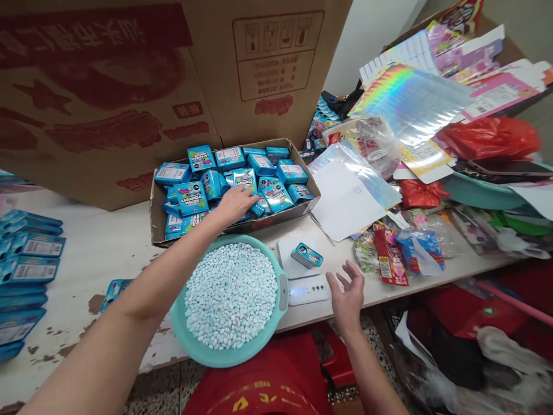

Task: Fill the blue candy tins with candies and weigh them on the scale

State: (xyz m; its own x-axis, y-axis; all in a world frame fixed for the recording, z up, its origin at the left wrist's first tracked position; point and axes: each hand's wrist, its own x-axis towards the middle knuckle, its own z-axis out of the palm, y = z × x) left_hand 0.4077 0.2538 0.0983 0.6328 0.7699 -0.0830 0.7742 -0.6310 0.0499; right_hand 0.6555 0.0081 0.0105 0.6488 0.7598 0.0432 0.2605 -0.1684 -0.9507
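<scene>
My left hand [237, 204] reaches over a shallow cardboard tray [235, 227] heaped with small blue candy boxes [190, 197]. Its fingers look loosely apart and touch the boxes; the undersides are hidden. Spread fingers show that my right hand [348, 293] is open, just right of a white digital scale [309, 291]. One blue candy box [307, 255] lies on the scale's plate, apart from that hand. Below my left forearm, a turquoise basin [283, 291] holds a mass of pale blue and white candies [231, 294].
A large printed carton [268, 52] stands behind the tray. Stacked blue boxes [32, 262] are at left, with another blue box [116, 293] partly behind my left forearm. Papers [348, 199], shiny sheets [415, 101], wrappers [391, 253] and a red bag [492, 138] crowd the right side.
</scene>
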